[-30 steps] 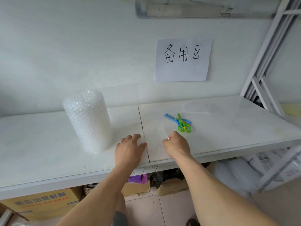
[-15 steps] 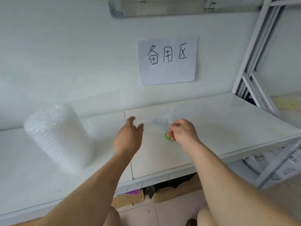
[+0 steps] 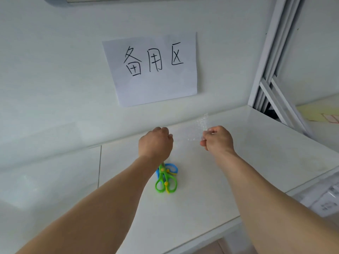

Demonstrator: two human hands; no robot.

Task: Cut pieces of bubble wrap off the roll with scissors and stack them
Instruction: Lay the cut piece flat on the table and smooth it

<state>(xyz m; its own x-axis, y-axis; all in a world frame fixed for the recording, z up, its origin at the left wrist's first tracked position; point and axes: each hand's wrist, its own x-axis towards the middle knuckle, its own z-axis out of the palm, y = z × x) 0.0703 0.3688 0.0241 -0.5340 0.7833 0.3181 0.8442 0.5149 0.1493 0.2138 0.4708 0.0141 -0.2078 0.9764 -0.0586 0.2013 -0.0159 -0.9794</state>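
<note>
Above the white shelf (image 3: 238,180), both hands are held out toward the wall. The right hand (image 3: 218,140) is curled closed, a clear piece of bubble wrap (image 3: 200,128) pinched at its fingertips and raised off the surface. The left hand (image 3: 156,143) is curled into a loose fist; a grip on the wrap's other edge cannot be told. Green and blue scissors (image 3: 166,178) are lying flat on the shelf, partly hidden under the left wrist. A paper sign (image 3: 152,68) is stuck on the wall.
</note>
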